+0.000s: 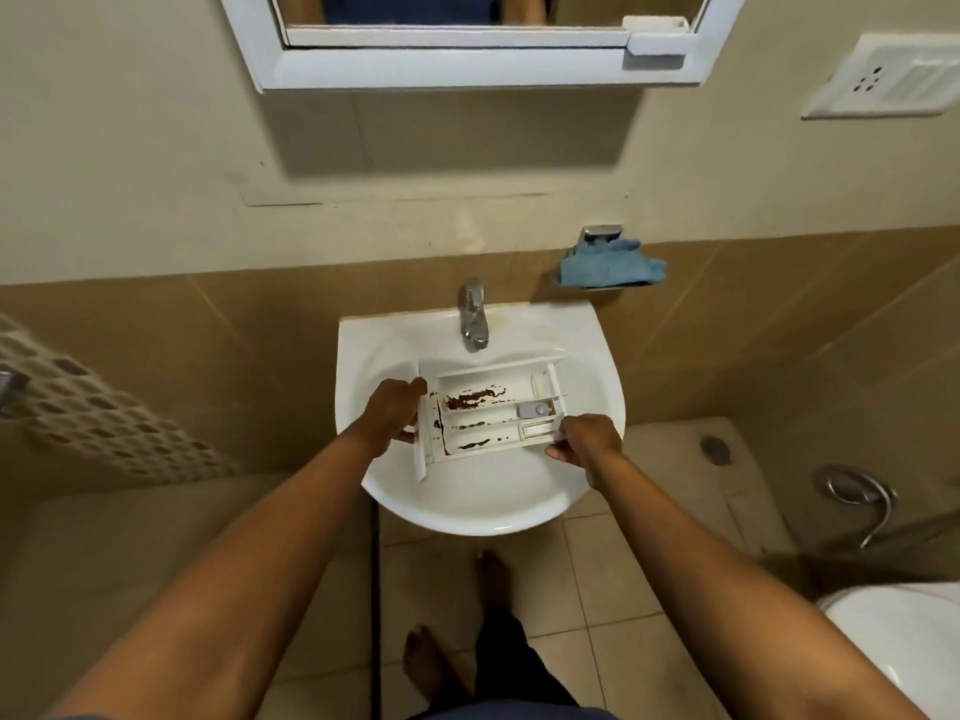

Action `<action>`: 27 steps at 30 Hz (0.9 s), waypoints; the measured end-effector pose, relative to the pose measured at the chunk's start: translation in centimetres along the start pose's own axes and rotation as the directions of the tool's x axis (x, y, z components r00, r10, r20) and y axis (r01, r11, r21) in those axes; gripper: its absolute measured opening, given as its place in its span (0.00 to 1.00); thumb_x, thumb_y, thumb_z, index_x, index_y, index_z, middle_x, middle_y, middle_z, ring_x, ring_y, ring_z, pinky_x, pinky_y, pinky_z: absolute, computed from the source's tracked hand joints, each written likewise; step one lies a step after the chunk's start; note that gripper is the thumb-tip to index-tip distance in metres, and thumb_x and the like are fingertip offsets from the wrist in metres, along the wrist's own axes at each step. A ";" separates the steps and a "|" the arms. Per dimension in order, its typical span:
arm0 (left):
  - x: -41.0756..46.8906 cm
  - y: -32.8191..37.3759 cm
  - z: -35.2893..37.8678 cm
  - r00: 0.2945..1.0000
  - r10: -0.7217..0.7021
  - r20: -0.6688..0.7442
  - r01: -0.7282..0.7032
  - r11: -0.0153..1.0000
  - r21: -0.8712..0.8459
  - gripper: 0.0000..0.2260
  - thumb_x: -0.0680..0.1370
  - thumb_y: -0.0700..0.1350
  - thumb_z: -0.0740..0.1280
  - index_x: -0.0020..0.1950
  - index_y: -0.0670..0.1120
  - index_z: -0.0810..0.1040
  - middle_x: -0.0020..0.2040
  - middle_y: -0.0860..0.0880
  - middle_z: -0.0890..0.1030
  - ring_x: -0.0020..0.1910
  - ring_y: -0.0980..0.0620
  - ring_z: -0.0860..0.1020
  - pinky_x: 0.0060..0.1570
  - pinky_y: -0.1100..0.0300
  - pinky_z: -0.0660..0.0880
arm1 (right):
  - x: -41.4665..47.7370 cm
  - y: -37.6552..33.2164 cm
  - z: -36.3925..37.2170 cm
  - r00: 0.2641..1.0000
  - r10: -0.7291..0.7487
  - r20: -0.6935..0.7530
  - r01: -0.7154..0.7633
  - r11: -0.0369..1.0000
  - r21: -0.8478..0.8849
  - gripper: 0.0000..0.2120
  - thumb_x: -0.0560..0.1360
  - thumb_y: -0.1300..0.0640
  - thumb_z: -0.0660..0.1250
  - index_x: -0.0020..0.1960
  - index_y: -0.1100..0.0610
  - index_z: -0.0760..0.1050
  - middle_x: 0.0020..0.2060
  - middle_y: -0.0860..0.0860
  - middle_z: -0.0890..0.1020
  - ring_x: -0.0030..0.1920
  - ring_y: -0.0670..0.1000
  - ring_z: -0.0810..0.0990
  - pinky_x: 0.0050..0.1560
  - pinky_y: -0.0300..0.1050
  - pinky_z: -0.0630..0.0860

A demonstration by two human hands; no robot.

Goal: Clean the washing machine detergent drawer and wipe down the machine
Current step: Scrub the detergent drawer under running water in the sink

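Far left, a band of mosaic tile (78, 407) runs along the wall.

Left arm: extended forward and straight from the lower left corner, forearm bare. The left grip (397, 410) is seen from the back of the hand. Its fingers are curled tightly over the left end panel of the detergent drawer (488, 423), and it has firm hold of that panel.

The drawer is white and lies lengthwise across the bowl of the sink (363, 345), just in front of the tap (474, 317). Its far right corner sits higher than its near left corner. Brown residue streaks all three compartments and the left inner wall. Whether the underside touches the sink cannot be determined.

A mirror frame (441, 65) is mounted on the wall above. The person's bare feet (431, 662) stand on the floor tiles below the sink.

Right arm: extended forward from the lower right, mirroring the left. The right grip (589, 441) is closed on the drawer's near right corner, fingertips pinching the edge.

Further right, a blue cloth (608, 262) is draped on a wall holder. Beyond it are a floor drain (716, 449), a chrome hose fitting (857, 491), a wall socket (883, 77) and a toilet rim (904, 646).
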State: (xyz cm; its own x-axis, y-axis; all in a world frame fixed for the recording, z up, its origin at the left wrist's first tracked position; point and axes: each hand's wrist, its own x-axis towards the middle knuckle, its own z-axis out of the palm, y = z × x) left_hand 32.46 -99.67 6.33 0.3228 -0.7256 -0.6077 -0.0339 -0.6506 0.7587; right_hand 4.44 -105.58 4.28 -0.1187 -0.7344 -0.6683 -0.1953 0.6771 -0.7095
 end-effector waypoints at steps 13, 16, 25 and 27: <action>7.3 0.7 2.7 0.987 -0.160 -0.001 0.159 0.982 0.098 0.16 0.85 0.47 0.62 0.63 0.35 0.75 0.46 0.41 0.77 0.47 0.42 0.80 0.46 0.41 0.83 | 6.7 -1.6 1.9 0.987 0.158 0.030 -0.152 0.979 -0.137 0.06 0.79 0.62 0.68 0.51 0.65 0.78 0.38 0.61 0.81 0.30 0.56 0.82 0.35 0.52 0.85; 8.0 1.0 3.0 0.984 -0.177 0.021 0.173 0.976 0.132 0.15 0.84 0.47 0.63 0.63 0.36 0.75 0.48 0.41 0.78 0.48 0.43 0.80 0.38 0.46 0.82 | 7.2 -1.1 1.5 0.981 0.193 0.029 -0.188 0.973 -0.132 0.06 0.78 0.62 0.68 0.48 0.66 0.77 0.38 0.61 0.80 0.32 0.57 0.80 0.29 0.49 0.83; 8.5 0.3 2.7 0.981 -0.192 -0.018 0.193 0.976 0.099 0.16 0.78 0.48 0.72 0.56 0.36 0.79 0.52 0.37 0.84 0.51 0.39 0.84 0.47 0.39 0.84 | 7.2 -1.0 1.5 0.972 0.232 0.029 -0.216 0.939 -0.266 0.10 0.79 0.58 0.68 0.49 0.67 0.76 0.35 0.61 0.81 0.31 0.58 0.81 0.32 0.49 0.83; 8.3 0.1 2.7 0.985 -0.172 -0.027 0.174 0.977 0.124 0.16 0.77 0.49 0.74 0.54 0.37 0.79 0.51 0.37 0.84 0.50 0.39 0.84 0.45 0.41 0.85 | 7.0 -1.1 1.3 0.974 0.225 0.016 -0.211 0.932 -0.296 0.11 0.79 0.57 0.67 0.49 0.67 0.76 0.35 0.62 0.82 0.32 0.58 0.81 0.35 0.51 0.84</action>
State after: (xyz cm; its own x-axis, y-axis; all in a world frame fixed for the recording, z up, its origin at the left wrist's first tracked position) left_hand 32.56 -106.41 0.70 0.3492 -0.5965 -0.7227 -0.0943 -0.7897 0.6062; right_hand 5.12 -111.42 0.13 -0.1444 -0.5624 -0.8142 -0.4447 0.7719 -0.4543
